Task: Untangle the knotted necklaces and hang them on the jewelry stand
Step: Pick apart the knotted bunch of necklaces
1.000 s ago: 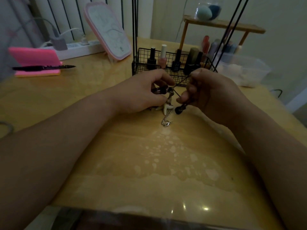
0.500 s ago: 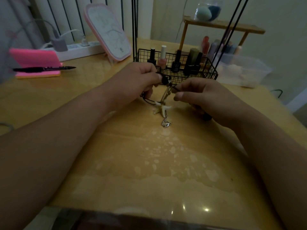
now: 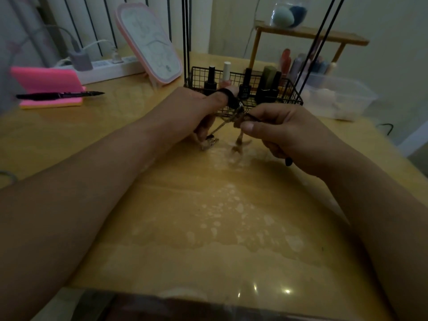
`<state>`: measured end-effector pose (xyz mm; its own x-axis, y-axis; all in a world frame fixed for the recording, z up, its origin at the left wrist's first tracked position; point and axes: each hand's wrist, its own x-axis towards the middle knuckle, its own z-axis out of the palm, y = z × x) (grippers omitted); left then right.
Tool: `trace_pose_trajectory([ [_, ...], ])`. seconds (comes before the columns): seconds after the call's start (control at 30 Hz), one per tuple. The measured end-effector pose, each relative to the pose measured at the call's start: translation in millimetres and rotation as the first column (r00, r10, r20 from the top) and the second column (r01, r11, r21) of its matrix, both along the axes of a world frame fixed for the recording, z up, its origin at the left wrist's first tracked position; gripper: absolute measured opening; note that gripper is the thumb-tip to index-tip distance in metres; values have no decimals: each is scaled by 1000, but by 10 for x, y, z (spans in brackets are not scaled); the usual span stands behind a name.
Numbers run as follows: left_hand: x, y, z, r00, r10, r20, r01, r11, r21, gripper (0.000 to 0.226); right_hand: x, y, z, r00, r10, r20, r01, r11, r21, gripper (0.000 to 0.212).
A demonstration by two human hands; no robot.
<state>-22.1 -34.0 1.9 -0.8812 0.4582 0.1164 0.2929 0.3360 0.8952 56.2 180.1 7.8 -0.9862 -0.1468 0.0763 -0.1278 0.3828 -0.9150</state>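
Just in front of the black wire basket [image 3: 293, 98], two bare hands worked one blurred tangle of black cord and silvery chain necklaces [image 3: 236, 118], whose number could not be told. The left hand [image 3: 199, 112] had cord looped round its curled forefinger. The right hand [image 3: 284, 133] pinched the knot. At least four small bottles [image 3: 210, 81] stood inside the basket.

Forearms extended forward, left hand [image 3: 203, 110] curled round knotted necklaces [image 3: 239, 118], right hand [image 3: 284, 133] pinching them just beside that grip.
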Motion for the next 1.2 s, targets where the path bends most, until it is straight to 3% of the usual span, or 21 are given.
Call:
trace_pose_trajectory([
  [0.03, 1, -2, 7, 997, -28, 69, 25, 999, 47, 68, -7, 16, -4, 1000, -15, -8, 15, 1000, -7, 11],
  [0.13, -8, -7, 32, 959, -154, 239, 62, 933, 353, 39, -29, 57, -19, 999, -40, 18, 41, 999, -18, 8],
  [0.23, -15, -11, 33, 906, -274, 323, 96, 876, 473, 61, -41, 67, -32, 998, -12, 57, 11, 1000, 15, 6],
  [0.57, -41, -49, 53, 905, -309, 293, 152, 877, 456, 58, -63, 27, -44, 989, -14, 144, 36, 988, -150, 50],
  [0.73, -140, -76, -18, 919, -221, 328, 66, 903, 424, 40, -81, 73, -23, 996, -66, 57, 83, 924, -374, 65],
  [0.87, -155, -48, -56, 902, -182, 391, 27, 929, 369, 39, -49, 102, 39, 998, 41, -43, -57, 851, -521, 63],
  [1.03, -153, -45, -41, 903, -142, 404, -11, 936, 353, 9, -48, 147, 34, 973, 220, -64, -229, 926, -301, 40],
  [1.13, -167, -46, -64, 918, -97, 385, -43, 939, 340, 35, -20, 117, 26, 986, 153, -59, -153, 988, 3, 37],
  [1.2, -163, -37, -66, 936, -64, 347, -52, 948, 314, 43, 13, 91, 45, 989, 104, -101, -84, 980, 182, 38],
])
